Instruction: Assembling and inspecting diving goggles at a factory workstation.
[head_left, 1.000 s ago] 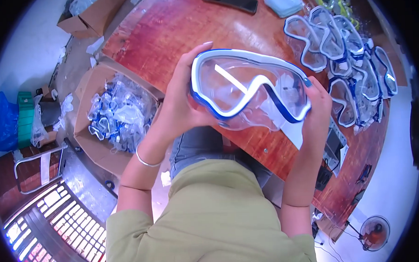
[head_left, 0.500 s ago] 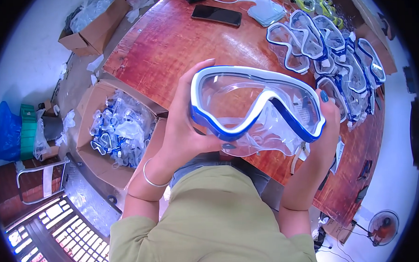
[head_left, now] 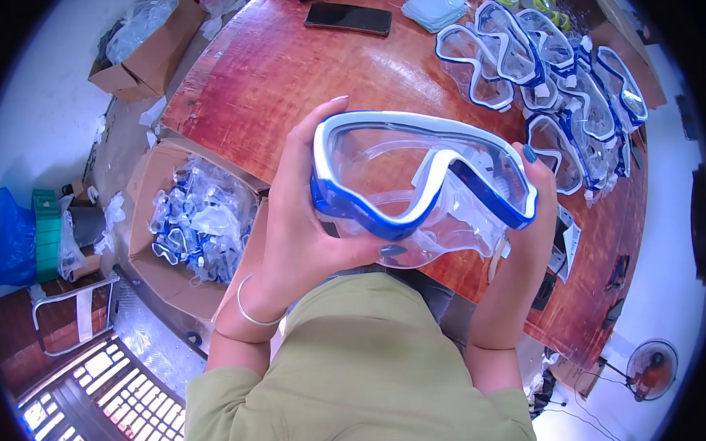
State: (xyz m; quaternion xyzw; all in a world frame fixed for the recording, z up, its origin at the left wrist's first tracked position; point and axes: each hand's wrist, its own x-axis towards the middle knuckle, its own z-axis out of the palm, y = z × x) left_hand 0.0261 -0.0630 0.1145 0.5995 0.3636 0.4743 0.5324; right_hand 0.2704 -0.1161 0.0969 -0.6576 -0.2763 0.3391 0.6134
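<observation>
A diving mask (head_left: 427, 226) with a white and blue frame, a clear lens and a transparent skirt is held up over the table's near edge. My left hand (head_left: 302, 214) grips its left end, thumb under the lower rim and fingers along the side. At the mask's right end, my right hand (head_left: 537, 187) is closed round the frame, one finger resting on the top corner; its other fingers are partly hidden behind the mask. Beyond, to the right, several similar blue and white masks (head_left: 556, 136) lie piled on the table.
The reddish wooden table (head_left: 286, 91) carries a black phone (head_left: 347, 18), a stack of pale blue cloths (head_left: 435, 9) and yellow-green masks (head_left: 543, 0). Left of the table stands an open carton (head_left: 140, 243) of bagged mask parts; another carton (head_left: 142, 68) sits farther back. A fan (head_left: 652, 369) is at lower right.
The mask has shifted slightly left in view and tilted a little, with both hands still on it. The table and its items have also slid slightly left in the picture.
</observation>
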